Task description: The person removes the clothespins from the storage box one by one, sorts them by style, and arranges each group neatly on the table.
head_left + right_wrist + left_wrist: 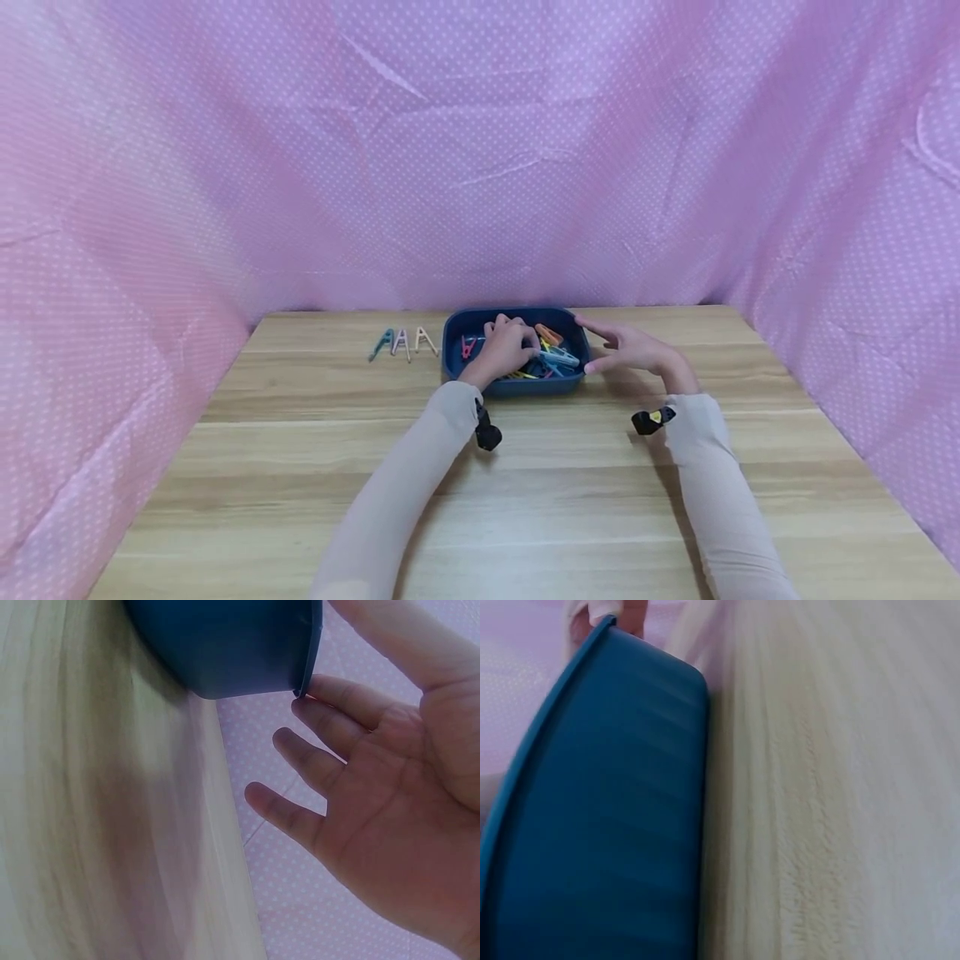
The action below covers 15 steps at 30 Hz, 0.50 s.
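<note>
A dark blue plastic bin (517, 387) holds several coloured clothespins, among them a pink clothespin (467, 347), an orange clothespin (549, 334) and a light blue clothespin (559, 357). My left hand (506, 348) reaches down into the bin with bent fingers among the clothespins. Whether its fingertips grip one is hidden. At the bin's right end is my right hand (633, 348), its fingers spread and fingertips touching the rim. The right wrist view shows the palm of that right hand (390, 802) facing the bin (232, 645), holding no clothespin.
Left of the bin, a teal clothespin (382, 343), a lilac clothespin (401, 342) and a cream clothespin (425, 340) are lined up on the wooden table (555, 500). Behind the table's back edge hangs a pink dotted cloth (480, 167), which also runs along both sides.
</note>
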### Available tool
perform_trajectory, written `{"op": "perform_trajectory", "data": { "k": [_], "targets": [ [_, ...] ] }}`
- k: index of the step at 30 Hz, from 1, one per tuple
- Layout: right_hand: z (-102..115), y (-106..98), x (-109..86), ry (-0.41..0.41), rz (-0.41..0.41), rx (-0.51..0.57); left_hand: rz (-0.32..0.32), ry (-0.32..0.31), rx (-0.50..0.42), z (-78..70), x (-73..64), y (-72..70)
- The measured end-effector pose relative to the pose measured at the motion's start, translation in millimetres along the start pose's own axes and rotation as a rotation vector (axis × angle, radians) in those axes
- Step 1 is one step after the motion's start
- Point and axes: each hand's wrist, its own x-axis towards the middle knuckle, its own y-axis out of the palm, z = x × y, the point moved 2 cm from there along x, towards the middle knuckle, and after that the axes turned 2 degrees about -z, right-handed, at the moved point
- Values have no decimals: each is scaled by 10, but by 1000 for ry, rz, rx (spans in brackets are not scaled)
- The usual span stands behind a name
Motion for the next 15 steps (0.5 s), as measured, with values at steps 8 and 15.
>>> {"op": "perform_trajectory", "data": {
  "k": [8,15],
  "targets": [
    [-7,-41,-49,20,-14,3,-67,18,-51,-54,-29,-247],
    [30,8,-18,21,-5,-7,-146,28,-123,190,-222,-670]
  ]
}}
